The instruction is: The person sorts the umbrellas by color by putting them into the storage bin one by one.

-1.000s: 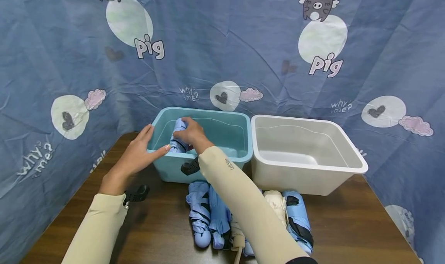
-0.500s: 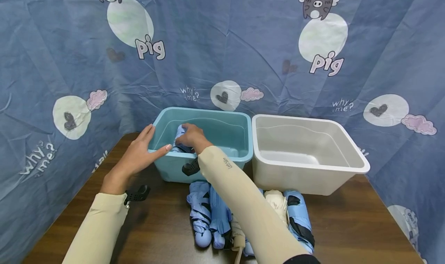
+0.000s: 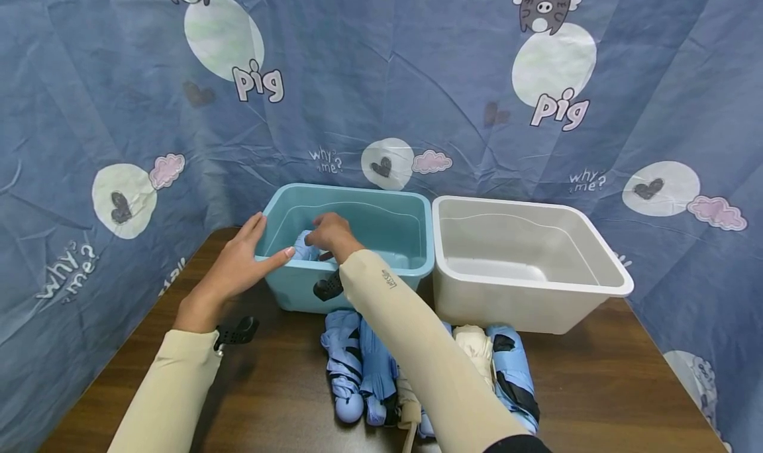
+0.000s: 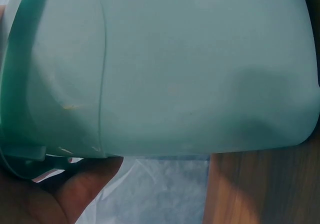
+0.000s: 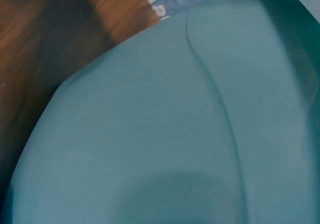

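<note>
My right hand (image 3: 332,234) reaches over the front rim into the teal bin (image 3: 381,201). It grips a light blue folded umbrella (image 3: 306,248) low inside the bin's left part; most of the umbrella is hidden by the hand and front wall. My left hand (image 3: 235,261) holds the bin's front left corner, thumb on the front rim and fingers over the left side. In the left wrist view, part of that hand (image 4: 80,189) shows beside the rim. The right wrist view shows the bin's outer wall (image 5: 150,114), not what the hand holds.
A pale grey bin (image 3: 489,307) stands right of the teal one. In front, several folded umbrellas lie in a row, among them a blue one (image 3: 344,367), a cream one (image 3: 473,350) and a blue-and-black one (image 3: 514,380). My right forearm crosses above them. The table (image 3: 286,387) is wooden.
The umbrella in my right hand has sunk deeper into the teal bin, and the hand has lowered slightly with it. My left hand keeps its place on the corner.
</note>
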Demonstrator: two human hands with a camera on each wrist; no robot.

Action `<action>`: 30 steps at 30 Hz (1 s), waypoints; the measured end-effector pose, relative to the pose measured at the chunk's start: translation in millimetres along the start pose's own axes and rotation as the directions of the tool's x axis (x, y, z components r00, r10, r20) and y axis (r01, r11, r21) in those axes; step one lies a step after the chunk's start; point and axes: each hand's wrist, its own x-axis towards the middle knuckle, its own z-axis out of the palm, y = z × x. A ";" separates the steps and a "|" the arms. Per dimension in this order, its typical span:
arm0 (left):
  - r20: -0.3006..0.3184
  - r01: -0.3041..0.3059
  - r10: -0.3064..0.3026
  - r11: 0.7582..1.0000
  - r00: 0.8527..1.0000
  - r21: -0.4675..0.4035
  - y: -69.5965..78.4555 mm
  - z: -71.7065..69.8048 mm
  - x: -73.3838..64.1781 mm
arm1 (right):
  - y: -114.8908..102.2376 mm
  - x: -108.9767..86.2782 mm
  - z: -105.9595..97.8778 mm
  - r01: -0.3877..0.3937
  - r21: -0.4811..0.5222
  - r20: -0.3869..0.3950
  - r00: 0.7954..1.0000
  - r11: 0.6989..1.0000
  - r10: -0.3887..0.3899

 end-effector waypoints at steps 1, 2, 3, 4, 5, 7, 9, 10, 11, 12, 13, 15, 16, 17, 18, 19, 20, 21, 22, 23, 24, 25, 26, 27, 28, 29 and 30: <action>0.000 -0.001 0.001 1.000 1.000 -0.001 -0.1 0.2 -0.3 | 0.1 -0.4 0.4 0.000 0.002 -0.003 1.000 1.000 0.000; 0.001 -0.001 0.001 1.000 1.000 -0.002 0.0 0.4 -0.5 | 0.1 -0.7 0.6 0.001 0.005 -0.006 1.000 1.000 -0.001; 0.001 -0.001 0.001 1.000 1.000 -0.002 -0.1 0.5 -0.6 | 0.0 -1.4 0.6 0.003 0.008 -0.009 1.000 1.000 -0.003; 0.002 -0.002 0.002 1.000 1.000 -0.001 -0.2 0.6 -0.7 | 0.0 -1.7 0.3 0.003 0.011 -0.011 1.000 1.000 -0.003; 0.002 -0.002 0.002 1.000 1.000 -0.002 -0.2 0.7 -0.6 | 0.1 -1.6 -0.1 0.002 0.017 -0.011 1.000 1.000 -0.002; 0.001 -0.002 0.002 1.000 1.000 -0.002 -0.4 0.9 -0.4 | 1.8 2.4 0.4 0.013 0.030 -0.021 1.000 0.999 -0.013; 0.000 -0.001 0.001 1.000 1.000 -0.005 -0.6 0.9 -0.1 | 0.9 -0.2 -2.8 0.031 0.055 -0.029 0.999 0.998 -0.029; 0.001 -0.001 0.001 1.000 1.000 -0.008 -0.7 0.9 0.0 | 0.4 -1.7 -4.9 0.042 0.073 -0.028 0.999 0.996 -0.040; 0.003 -0.001 0.001 1.000 1.000 -0.010 -0.7 0.9 0.1 | -0.1 -3.5 -6.9 0.053 0.093 -0.027 0.998 0.994 -0.050; 0.005 0.000 0.000 1.000 1.000 -0.014 -0.8 0.9 0.0 | -0.8 -6.3 -9.3 0.064 0.113 -0.026 0.998 0.991 -0.062; 0.003 0.001 -0.001 1.000 1.000 -0.014 -1.5 0.7 0.1 | -1.4 -8.7 -11.5 0.076 0.135 -0.021 0.997 0.988 -0.074; 0.006 0.005 -0.005 1.000 1.000 -0.012 -3.3 0.0 0.0 | -3.6 -19.6 -18.9 0.089 0.182 0.000 0.996 0.979 -0.091; 0.010 0.005 -0.005 1.000 1.000 -0.012 -2.9 0.6 0.5 | -1.8 -22.8 -22.8 0.096 0.207 0.008 0.995 0.974 -0.100; 0.011 0.005 -0.004 1.000 1.000 -0.011 -2.6 0.9 1.0 | 0.0 -25.8 -26.4 0.105 0.232 0.009 0.994 0.967 -0.110; 0.012 0.005 -0.005 1.000 1.000 -0.010 -2.3 0.9 1.7 | 1.8 -29.7 -30.9 0.120 0.255 0.012 0.992 0.959 -0.127; 0.013 0.006 -0.006 1.000 1.000 -0.010 -2.0 0.6 2.4 | 3.6 -33.8 -35.5 0.135 0.283 0.015 0.989 0.950 -0.145; 0.016 0.005 -0.005 1.000 1.000 -0.011 -1.5 -0.1 3.0 | 5.5 -38.0 -40.4 0.153 0.310 0.016 0.986 0.938 -0.166; 0.017 0.005 -0.005 1.000 1.000 -0.012 -0.5 -1.0 3.2 | 7.3 -42.3 -45.5 0.169 0.338 0.020 0.982 0.926 -0.186; 0.017 0.006 -0.006 1.000 1.000 -0.016 -0.3 -1.6 3.6 | 8.6 -47.4 -51.0 0.184 0.357 0.025 0.978 0.916 -0.206; 0.018 0.008 -0.008 1.000 1.000 -0.018 0.0 -2.1 3.9 | 10.2 -52.9 -57.0 0.202 0.369 0.029 0.973 0.907 -0.229; 0.018 0.009 -0.008 1.000 1.000 -0.021 0.2 -2.4 4.0 | 11.9 -58.8 -63.6 0.220 0.378 0.035 0.967 0.899 -0.251; 0.020 0.010 -0.009 1.000 1.000 -0.023 -0.1 -2.4 3.8 | 14.1 -64.3 -70.6 0.233 0.385 0.044 0.962 0.893 -0.270; 0.020 0.009 -0.008 1.000 1.000 -0.025 -0.5 -2.2 3.4 | 16.6 -70.1 -78.5 0.248 0.385 0.053 0.956 0.889 -0.289; 0.019 0.005 -0.004 1.000 1.000 -0.030 -0.7 -1.8 3.3 | 19.4 -75.9 -87.0 0.261 0.381 0.058 0.951 0.887 -0.304; 0.018 0.001 -0.001 0.999 1.000 -0.035 -0.9 -1.4 3.3 | 22.7 -81.0 -95.9 0.277 0.375 0.060 0.945 0.885 -0.321; 0.014 -0.004 0.005 0.999 1.000 -0.037 -1.2 -1.1 3.3 | 25.9 -85.8 -105.0 0.293 0.369 0.057 0.940 0.882 -0.336; 0.009 -0.008 0.008 0.999 1.000 -0.039 -1.4 -1.0 3.4 | 29.2 -90.1 -114.1 0.307 0.364 0.050 0.936 0.879 -0.348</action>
